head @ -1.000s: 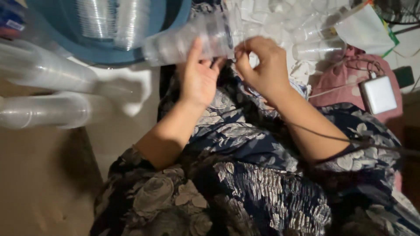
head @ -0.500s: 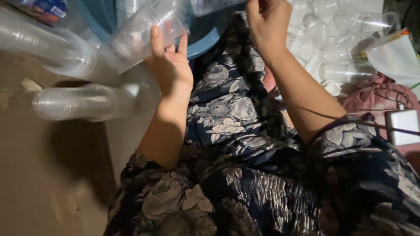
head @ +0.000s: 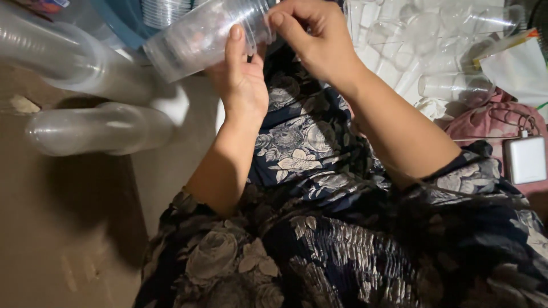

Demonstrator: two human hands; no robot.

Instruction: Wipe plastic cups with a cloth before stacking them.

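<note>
Lying tilted, stack of clear cups (head: 200,37) runs down-left to up-right; left hand (head: 242,77) grips underneath, right hand (head: 311,34) pinches the upper-right rim end.

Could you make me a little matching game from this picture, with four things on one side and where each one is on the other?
Things:
1. stack of clear cups
2. bagged cup sleeve
3. white box
4. loose cups

Places:
A. on the pink cloth, far right
B. scattered at the top right
C. held in the left hand, right hand at its rim
D. lying at the left

Pairs: 1-C, 2-D, 3-A, 4-B
</note>
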